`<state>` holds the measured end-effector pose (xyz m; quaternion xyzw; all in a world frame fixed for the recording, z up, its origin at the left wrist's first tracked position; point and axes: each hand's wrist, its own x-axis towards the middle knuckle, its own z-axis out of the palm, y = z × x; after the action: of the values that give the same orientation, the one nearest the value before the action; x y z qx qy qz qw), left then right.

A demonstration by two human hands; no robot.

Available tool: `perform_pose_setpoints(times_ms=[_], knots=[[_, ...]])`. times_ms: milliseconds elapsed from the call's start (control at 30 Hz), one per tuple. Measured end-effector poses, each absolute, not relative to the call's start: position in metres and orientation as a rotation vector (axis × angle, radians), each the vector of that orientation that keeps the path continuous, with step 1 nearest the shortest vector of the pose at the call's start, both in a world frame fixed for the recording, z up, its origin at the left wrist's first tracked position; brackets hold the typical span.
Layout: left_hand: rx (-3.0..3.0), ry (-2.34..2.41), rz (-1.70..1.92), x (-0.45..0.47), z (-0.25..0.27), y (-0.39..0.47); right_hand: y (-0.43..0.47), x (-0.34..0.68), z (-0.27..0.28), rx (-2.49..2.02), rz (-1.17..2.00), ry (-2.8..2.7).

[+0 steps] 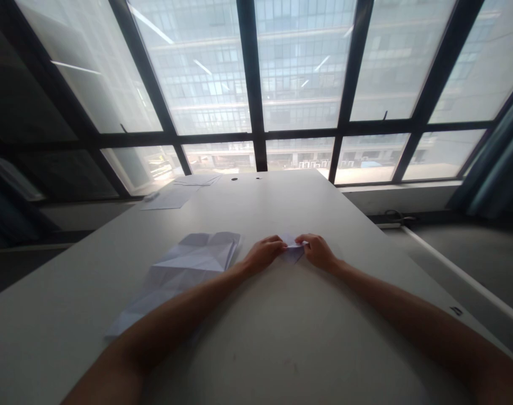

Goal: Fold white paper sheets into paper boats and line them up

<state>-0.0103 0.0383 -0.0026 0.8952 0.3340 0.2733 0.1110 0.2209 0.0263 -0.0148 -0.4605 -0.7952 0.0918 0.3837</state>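
A small piece of folded white paper (292, 256) is between my two hands, over the middle of the white table (282, 326). My left hand (265, 252) pinches its left side, with thumb and fingers closed together. On the other side my right hand (318, 251) grips the paper's right edge, its fingers bent over the top. The lower part of the paper comes to a point below my fingertips. Part of the paper is hidden behind the fingers. Left of my left hand lies a larger creased sheet of paper (193, 253), partly covered by my left forearm.
Flat sheets of paper (172, 198) lie at the table's far left corner. Two small dark round spots (234, 179) show near the far edge. A small dark mark (456, 310) is near the right edge. Tall windows (298, 67) rise behind; a blue curtain (493, 163) hangs at right.
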Motion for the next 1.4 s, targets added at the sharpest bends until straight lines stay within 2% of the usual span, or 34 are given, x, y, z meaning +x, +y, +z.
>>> perform_pose_setpoints(times_ms=[233, 667, 767, 900, 1033, 1400], knots=[[2.614, 1.174, 0.934, -0.011, -0.006, 0.045, 0.021, 0.220, -0.008, -1.172, 0.191, -2.065], [2.552, 1.572, 0.705, -0.012, -0.005, 0.041, 0.036, 0.225, -0.022, -1.345, 0.180, -1.997], [2.672, 1.373, 0.711, -0.012, -0.006, 0.042, 0.033, 0.224, -0.020, -1.373, 0.087, -2.054], [2.740, 0.995, 0.432, -0.012, -0.003, 0.041, 0.027, 0.220, -0.015, -1.292, 0.066, -2.135], [2.752, 1.016, 0.224, -0.012, 0.001, 0.037, 0.024, 0.215, -0.015, -1.074, 0.186, -2.340], [2.739, 1.220, 0.119, -0.010, -0.001, 0.032, 0.024, 0.215, -0.022, -1.263, 0.204, -2.468]])
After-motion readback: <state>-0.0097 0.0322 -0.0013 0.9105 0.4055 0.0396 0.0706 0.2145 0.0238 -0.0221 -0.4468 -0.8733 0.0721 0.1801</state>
